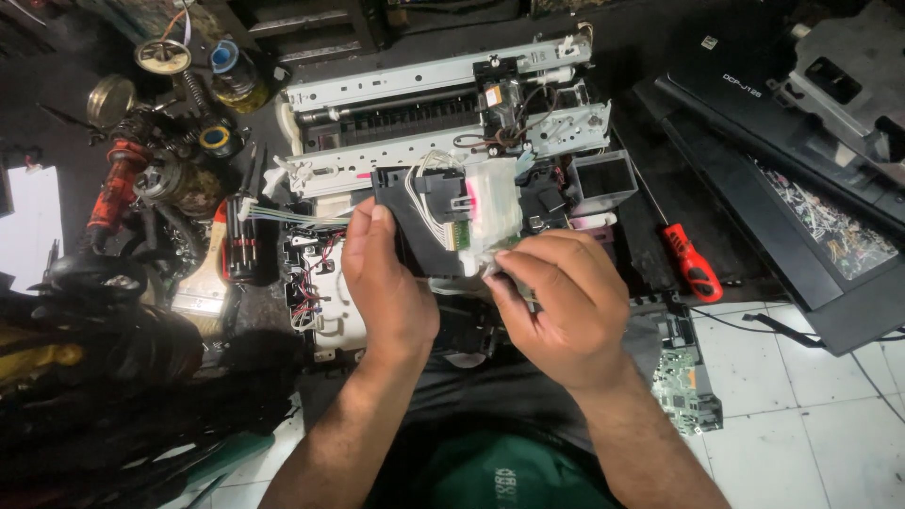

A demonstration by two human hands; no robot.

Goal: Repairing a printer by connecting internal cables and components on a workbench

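Note:
My left hand (386, 283) and my right hand (556, 302) together hold a black printer carriage block (429, 221) with clear ink tanks (495, 203) and white wires on it. The left thumb presses the block's left side. My right fingers curl around its lower right corner. The block is lifted over an opened printer chassis (443, 104) with a metal rail and rollers. Coloured wires (297, 217) run from the chassis toward the block.
A red-handled screwdriver (691, 264) lies right of the chassis. A black printer cover (801, 217) rests at the right on white floor tiles. A green circuit board (686, 377) lies near my right forearm. Spools, cans and tools (170, 141) crowd the left.

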